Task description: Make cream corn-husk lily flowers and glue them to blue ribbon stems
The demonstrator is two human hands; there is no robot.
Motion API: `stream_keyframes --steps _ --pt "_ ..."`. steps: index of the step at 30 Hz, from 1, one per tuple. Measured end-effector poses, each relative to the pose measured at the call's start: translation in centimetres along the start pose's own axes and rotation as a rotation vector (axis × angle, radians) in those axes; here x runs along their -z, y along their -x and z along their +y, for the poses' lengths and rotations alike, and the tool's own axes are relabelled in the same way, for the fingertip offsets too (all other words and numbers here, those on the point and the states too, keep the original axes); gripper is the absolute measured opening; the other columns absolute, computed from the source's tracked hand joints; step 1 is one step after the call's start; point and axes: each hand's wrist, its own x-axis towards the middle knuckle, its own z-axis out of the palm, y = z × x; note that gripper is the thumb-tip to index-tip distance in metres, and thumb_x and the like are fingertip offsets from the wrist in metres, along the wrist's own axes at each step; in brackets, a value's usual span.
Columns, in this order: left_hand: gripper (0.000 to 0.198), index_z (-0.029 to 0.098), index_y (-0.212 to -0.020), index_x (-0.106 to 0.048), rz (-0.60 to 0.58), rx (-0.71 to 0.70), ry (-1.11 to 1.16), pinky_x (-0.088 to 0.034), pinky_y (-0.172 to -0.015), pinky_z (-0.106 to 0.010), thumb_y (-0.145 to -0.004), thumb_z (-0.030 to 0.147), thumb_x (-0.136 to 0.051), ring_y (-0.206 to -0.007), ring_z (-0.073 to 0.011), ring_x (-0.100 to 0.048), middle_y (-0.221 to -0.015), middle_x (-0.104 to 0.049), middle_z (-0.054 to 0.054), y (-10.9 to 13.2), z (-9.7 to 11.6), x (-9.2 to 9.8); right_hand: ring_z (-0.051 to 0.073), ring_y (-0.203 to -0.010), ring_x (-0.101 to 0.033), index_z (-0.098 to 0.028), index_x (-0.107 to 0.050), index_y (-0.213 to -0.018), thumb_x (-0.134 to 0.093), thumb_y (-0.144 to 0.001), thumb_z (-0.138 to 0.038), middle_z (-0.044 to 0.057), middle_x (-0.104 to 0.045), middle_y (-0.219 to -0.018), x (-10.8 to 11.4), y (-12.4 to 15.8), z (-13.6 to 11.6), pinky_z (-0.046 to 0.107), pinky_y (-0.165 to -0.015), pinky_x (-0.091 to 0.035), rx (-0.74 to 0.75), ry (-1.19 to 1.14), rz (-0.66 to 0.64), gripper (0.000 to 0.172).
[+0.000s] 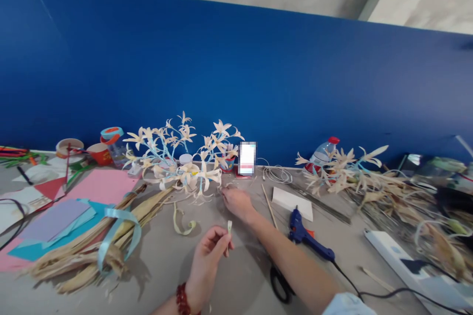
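My left hand (209, 262), with a red bead bracelet at its wrist, pinches a small pale strip (229, 227) upright between thumb and forefinger. Farther forward, my right hand (236, 202) is low over the table, its fingertips drawn together by thin pale fibres below the flowers. Whether a fibre is between those fingers is too small to tell. Cream-coloured handmade flowers (210, 176) on light-blue stems stand just beyond it. A curled pale-green strip (182, 224) lies left of my hands. Black-handled scissors (281, 283) are partly hidden under my right forearm.
A blue glue gun (306, 236) and its cord lie on the right, near a white folded card (291, 202) and a power strip (402, 261). Dried husks (92, 246) and coloured paper (59, 221) cover the left. A lit phone (247, 158) stands by the blue wall (236, 69).
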Motion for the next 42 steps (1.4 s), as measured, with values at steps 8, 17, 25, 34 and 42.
stream_keyframes --steps 8,17,25,34,42 --pt "0.018 0.016 -0.075 -0.064 0.086 -0.048 0.059 -0.04 -0.06 -0.022 -0.077 0.033 -0.071 -0.06 -0.0102 -0.048 -0.066 -0.06 -0.001 0.1 1.3 0.0 0.011 -0.053 -0.053 -0.018 -0.062 -0.084 -0.055 -0.087 -0.047 0.0 -0.062 -0.068 1.6 4.6 0.6 0.023 -0.051 -0.042 0.007 -0.641 0.02 0.03" --pt "0.012 0.017 -0.072 -0.066 -0.072 -0.178 0.008 -0.038 -0.06 -0.021 -0.082 0.024 -0.066 -0.071 -0.011 -0.048 -0.09 -0.058 -0.003 0.5 1.8 -0.4 0.008 -0.052 -0.046 -0.017 -0.062 -0.069 -0.08 -0.068 -0.035 -0.001 -0.061 -0.066 2.1 11.6 -2.0 0.02 -0.048 -0.038 -0.202 -1.46 0.015 0.025" --pt "0.011 0.017 -0.073 -0.065 -0.103 -0.07 0.055 -0.037 -0.061 -0.021 -0.082 0.023 -0.067 -0.064 -0.0091 -0.045 -0.078 -0.055 0.0 0.5 1.7 0.0 0.008 -0.058 -0.046 -0.018 -0.066 -0.07 -0.08 -0.07 -0.031 -0.002 -0.056 -0.073 0.7 12.1 -1.8 0.019 -0.049 -0.038 -0.091 -1.473 0.111 0.019" --pt "0.016 0.016 -0.069 -0.062 -0.06 0.126 0.164 -0.037 -0.058 -0.022 -0.077 0.026 -0.072 -0.058 -0.0088 -0.047 -0.063 -0.055 0.002 0.4 1.9 -0.4 0.009 -0.056 -0.049 -0.02 -0.069 -0.083 -0.077 -0.07 -0.03 -0.001 -0.062 -0.073 0.6 12.4 -1.6 0.02 -0.05 -0.041 -0.185 -1.638 -0.039 0.019" --pt "0.019 0.017 -0.068 -0.06 -0.081 0.198 0.22 -0.038 -0.059 -0.023 -0.076 0.028 -0.073 -0.057 -0.01 -0.048 -0.058 -0.054 0.003 0.4 2.3 -0.4 0.009 -0.056 -0.05 -0.02 -0.068 -0.081 -0.08 -0.069 -0.038 -0.001 -0.06 -0.069 0.3 12.1 -1.4 0.021 -0.051 -0.04 -0.116 -1.52 -0.073 0.025"
